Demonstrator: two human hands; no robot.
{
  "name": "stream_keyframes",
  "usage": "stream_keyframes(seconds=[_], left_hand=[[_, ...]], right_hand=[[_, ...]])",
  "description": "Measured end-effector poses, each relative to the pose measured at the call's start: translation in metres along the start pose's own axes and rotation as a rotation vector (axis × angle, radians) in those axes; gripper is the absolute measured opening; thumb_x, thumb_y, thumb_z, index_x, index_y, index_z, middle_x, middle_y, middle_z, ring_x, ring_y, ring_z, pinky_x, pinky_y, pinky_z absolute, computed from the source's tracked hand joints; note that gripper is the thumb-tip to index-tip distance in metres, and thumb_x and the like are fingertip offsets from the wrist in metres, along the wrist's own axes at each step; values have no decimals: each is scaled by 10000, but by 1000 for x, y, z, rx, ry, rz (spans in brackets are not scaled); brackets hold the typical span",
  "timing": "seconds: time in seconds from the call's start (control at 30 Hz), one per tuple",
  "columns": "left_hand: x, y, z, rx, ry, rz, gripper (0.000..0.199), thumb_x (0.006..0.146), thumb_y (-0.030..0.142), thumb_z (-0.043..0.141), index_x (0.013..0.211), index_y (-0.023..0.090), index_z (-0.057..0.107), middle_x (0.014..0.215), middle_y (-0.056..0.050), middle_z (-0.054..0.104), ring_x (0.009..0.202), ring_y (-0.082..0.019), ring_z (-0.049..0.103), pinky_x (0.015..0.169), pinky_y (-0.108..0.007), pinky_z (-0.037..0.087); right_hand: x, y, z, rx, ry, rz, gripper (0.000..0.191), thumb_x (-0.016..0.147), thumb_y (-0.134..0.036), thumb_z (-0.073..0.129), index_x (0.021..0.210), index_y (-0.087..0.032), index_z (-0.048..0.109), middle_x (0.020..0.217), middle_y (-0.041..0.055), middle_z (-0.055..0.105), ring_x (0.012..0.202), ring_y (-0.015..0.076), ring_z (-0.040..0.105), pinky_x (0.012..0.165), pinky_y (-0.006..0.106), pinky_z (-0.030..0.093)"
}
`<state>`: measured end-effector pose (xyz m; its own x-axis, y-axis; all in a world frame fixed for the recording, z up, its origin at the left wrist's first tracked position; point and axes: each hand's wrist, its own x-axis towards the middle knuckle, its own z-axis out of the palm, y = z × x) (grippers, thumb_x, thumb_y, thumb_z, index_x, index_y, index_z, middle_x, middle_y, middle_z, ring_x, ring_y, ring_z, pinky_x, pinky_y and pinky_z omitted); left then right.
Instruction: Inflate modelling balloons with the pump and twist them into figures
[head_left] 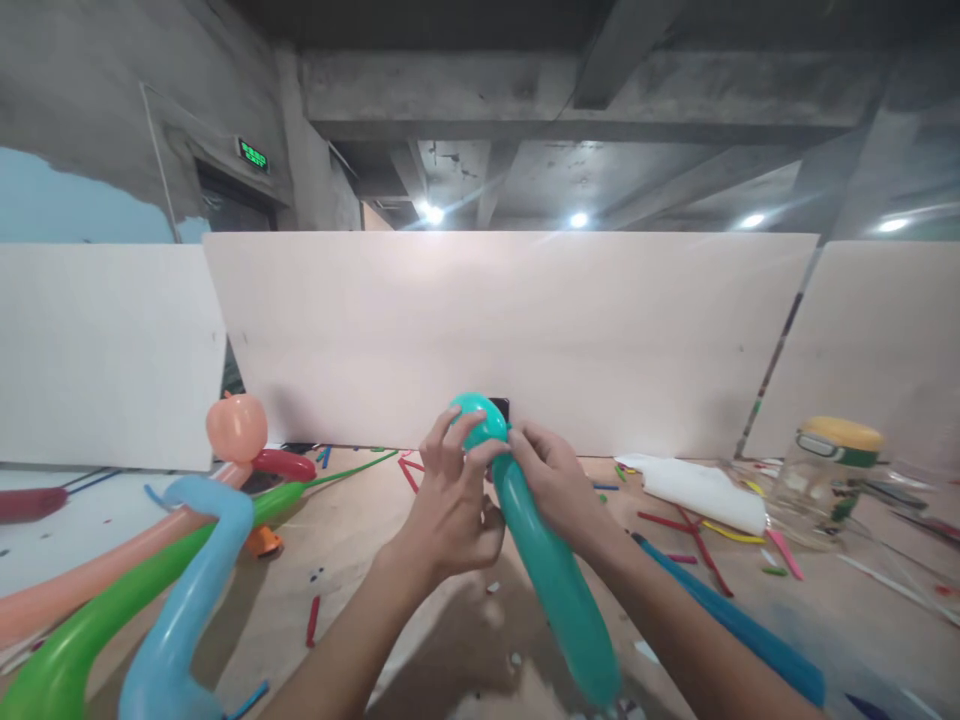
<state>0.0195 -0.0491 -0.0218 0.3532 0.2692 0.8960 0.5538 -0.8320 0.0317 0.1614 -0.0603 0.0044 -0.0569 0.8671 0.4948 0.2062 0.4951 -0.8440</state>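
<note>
A teal modelling balloon [555,580] hangs in front of me above the table, its long end slanting down to the right. At the top it bends into a short rounded bulb. My left hand [457,490] is closed around that bulb, with fingers curled over it and the thumb below. Beside it, my right hand [551,475] pinches the balloon at the narrow place under the bulb. The fingertips of my right hand are partly hidden behind the balloon.
Long green [112,610], light blue [195,560] and peach balloons [237,428] lie at the left. A blue balloon pump [742,630], white cloth [701,492] and yellow-lidded bottle [825,480] are at the right. Uninflated balloons [697,545] litter the table; a white partition [510,340] stands behind.
</note>
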Motion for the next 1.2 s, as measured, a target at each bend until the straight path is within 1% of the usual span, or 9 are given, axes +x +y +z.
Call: stream_keyframes(seconds=[0.13,0.27,0.37,0.43,0.57,0.77,0.87,1.0,1.2], left_hand=[[20,13,2,-487,240,-244,429,731,131,478,1145,238,442,1419,-98,247,1316,-288,270,1012,-473,341],[42,23,14,-909,580,-639,418,732,261,668,1084,272,442,1262,-61,434,1099,-208,525,842,-318,475],[46,18,23,-1251,557,-845,434,665,291,744,1004,233,478,1008,-21,563,824,-135,607,753,-273,482],[45,12,25,-1428,479,-849,350,664,267,740,930,192,526,865,-5,599,754,-116,600,749,-259,471],[41,4,21,-1516,422,-800,191,629,184,723,762,157,590,739,2,634,726,-127,599,736,-248,461],[36,-6,15,-1372,411,-806,231,600,178,733,765,161,573,761,-1,624,692,-118,576,684,-245,462],[34,-10,16,-1163,461,-871,336,595,160,744,869,190,552,864,4,628,667,-98,567,631,-230,452],[34,4,18,-1139,312,-781,249,659,188,694,882,146,592,853,-38,644,726,-139,592,670,-254,458],[38,30,17,-1376,372,-753,169,688,197,666,841,162,602,848,-26,651,831,-174,606,747,-272,465]], right_hand=[[13,-7,0,-451,265,-415,211,891,-284,430,697,-201,440,592,-30,446,555,127,424,550,254,319],[18,-2,8,-560,500,-700,157,877,-221,464,721,-203,459,697,24,526,688,170,491,665,297,384],[19,7,14,-496,518,-763,129,872,-193,474,744,-206,480,796,53,579,808,190,516,764,329,407],[19,11,18,-416,480,-711,121,878,-219,475,760,-206,495,821,51,586,817,183,516,777,327,409],[19,13,21,-113,378,-370,229,914,-348,409,746,-206,471,668,-11,481,638,136,465,606,257,386],[21,3,14,247,-23,-74,314,880,-452,431,715,-188,470,612,-36,418,543,106,398,498,223,343],[18,2,13,132,136,-171,290,880,-409,456,701,-183,489,616,-32,441,569,111,419,530,232,348],[13,4,16,-161,448,-402,211,881,-316,483,721,-185,525,671,-7,514,665,134,470,644,263,377],[9,1,18,-220,524,-559,121,854,-256,532,745,-210,552,788,40,612,793,179,543,727,320,430]])
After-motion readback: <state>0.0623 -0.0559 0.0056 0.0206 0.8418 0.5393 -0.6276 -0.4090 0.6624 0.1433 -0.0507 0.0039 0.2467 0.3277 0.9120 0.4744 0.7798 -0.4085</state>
